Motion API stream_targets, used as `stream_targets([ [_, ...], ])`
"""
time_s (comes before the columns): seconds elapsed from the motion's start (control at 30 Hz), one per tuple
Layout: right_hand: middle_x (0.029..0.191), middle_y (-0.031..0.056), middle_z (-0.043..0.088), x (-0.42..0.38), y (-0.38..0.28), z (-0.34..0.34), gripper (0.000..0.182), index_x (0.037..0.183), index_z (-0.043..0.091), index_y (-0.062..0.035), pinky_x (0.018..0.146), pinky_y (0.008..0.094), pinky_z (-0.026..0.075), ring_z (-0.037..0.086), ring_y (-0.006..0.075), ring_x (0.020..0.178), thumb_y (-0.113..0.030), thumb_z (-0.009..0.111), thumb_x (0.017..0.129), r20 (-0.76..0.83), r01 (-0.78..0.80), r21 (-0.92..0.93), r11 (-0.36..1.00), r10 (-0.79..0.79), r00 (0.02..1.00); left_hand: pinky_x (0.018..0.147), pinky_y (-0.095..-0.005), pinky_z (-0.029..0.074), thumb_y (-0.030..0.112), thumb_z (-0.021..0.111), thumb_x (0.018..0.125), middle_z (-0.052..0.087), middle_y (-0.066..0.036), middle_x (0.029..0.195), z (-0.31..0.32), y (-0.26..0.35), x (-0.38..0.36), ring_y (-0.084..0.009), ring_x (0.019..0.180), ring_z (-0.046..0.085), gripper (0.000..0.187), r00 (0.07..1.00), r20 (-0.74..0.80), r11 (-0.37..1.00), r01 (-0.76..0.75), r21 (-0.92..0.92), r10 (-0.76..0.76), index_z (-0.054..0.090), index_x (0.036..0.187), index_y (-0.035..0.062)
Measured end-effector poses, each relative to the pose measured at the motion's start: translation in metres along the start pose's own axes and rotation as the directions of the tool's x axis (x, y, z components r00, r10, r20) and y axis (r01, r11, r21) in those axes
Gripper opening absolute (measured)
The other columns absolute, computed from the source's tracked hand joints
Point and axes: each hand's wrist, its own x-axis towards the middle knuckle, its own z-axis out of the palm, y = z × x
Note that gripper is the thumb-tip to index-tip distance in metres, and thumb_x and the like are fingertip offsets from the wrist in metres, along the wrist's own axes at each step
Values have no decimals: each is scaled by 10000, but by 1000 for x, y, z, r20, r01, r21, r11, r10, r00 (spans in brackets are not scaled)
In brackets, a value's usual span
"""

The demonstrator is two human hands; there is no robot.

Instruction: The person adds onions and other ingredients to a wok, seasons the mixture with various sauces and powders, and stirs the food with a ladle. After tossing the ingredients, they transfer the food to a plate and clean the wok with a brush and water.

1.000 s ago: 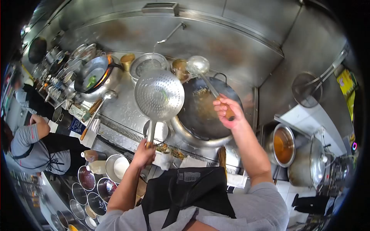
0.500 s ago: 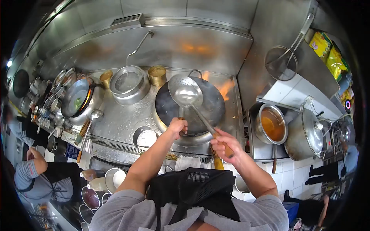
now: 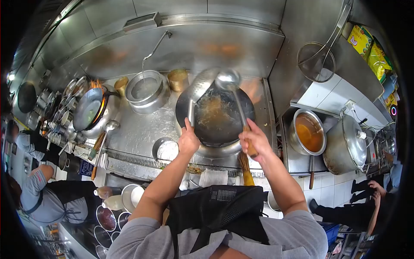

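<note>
My left hand (image 3: 189,140) is closed round the handle of a perforated strainer ladle (image 3: 199,88), which is tilted on its side over the left rim of a large dark wok (image 3: 233,129). In my right hand (image 3: 255,140) is the wooden handle of a long steel ladle (image 3: 227,80). Its bowl, slightly blurred, hangs over the wok's far edge, just right of the strainer. A brownish patch of food or liquid (image 3: 214,110) shows at the middle of the wok.
Left of the wok stand a bowl of white contents (image 3: 167,151) and a steel pot with a strainer (image 3: 146,88). Farther left, flames lick at another wok (image 3: 88,110). A pot of orange-brown liquid (image 3: 308,134) is to the right. A bamboo brush (image 3: 246,170) lies at the stove's front edge. Other people stand at both sides.
The ladle bowl has come out from over the strainer and moved up and right. The strainer has tipped sideways and shifted left. The wok's brownish contents now show.
</note>
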Motion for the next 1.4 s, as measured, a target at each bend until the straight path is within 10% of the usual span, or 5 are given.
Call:
stream_targets([
  [0.3, 744, 71, 579, -12, 62, -45, 861, 1587, 48, -108, 498, 326, 468, 559, 155, 530, 17, 532, 887, -48, -58, -828, 558, 33, 998, 418, -243, 396, -8, 591, 816, 477, 14, 723, -42, -136, -99, -99, 506, 466, 702, 964, 231, 290, 260, -921, -129, 353, 1466, 108],
  [0.7, 838, 66, 550, -7, 72, -24, 553, 1456, 359, -205, 500, 283, 434, 502, 133, 594, -173, 574, 948, 165, -442, 218, 870, 414, 895, 642, -385, 567, 8, 691, 765, 627, -151, 941, 10, -294, -195, -258, 729, 648, 433, 734, 628, 216, 677, -703, -258, 499, 1153, 24],
  [0.77, 864, 78, 599, 2, 65, -7, 545, 1469, 372, -209, 508, 277, 441, 570, 151, 648, -197, 574, 964, 106, -463, 154, 873, 451, 886, 967, -454, 495, 99, 800, 720, 570, -247, 1226, 3, -246, -161, -369, 1131, 576, 786, 989, 108, 994, 102, 23, -104, 404, 1389, -12],
  [1.1, 1147, 316, 640, 17, 197, -174, 791, 1499, 285, -118, 957, 501, 492, 646, 456, 1048, -453, 624, 868, -367, -357, -930, -85, 164, 916, 1002, -376, 460, 81, 627, 944, 689, -119, 1045, -56, 20, 28, -241, 1130, 623, 64, 878, -457, 207, -478, -854, 142, 601, 984, 38],
  [1.4, 1016, 116, 585, -32, 145, -202, 739, 1497, 313, -147, 599, 437, 554, 635, 273, 802, -134, 668, 849, -350, -281, 111, 953, 302, 887, 528, -318, 465, 167, 648, 949, 521, -36, 609, -104, 2, 121, -145, 517, 506, 297, 899, -410, 141, -391, -909, -153, 513, 708, 58],
])
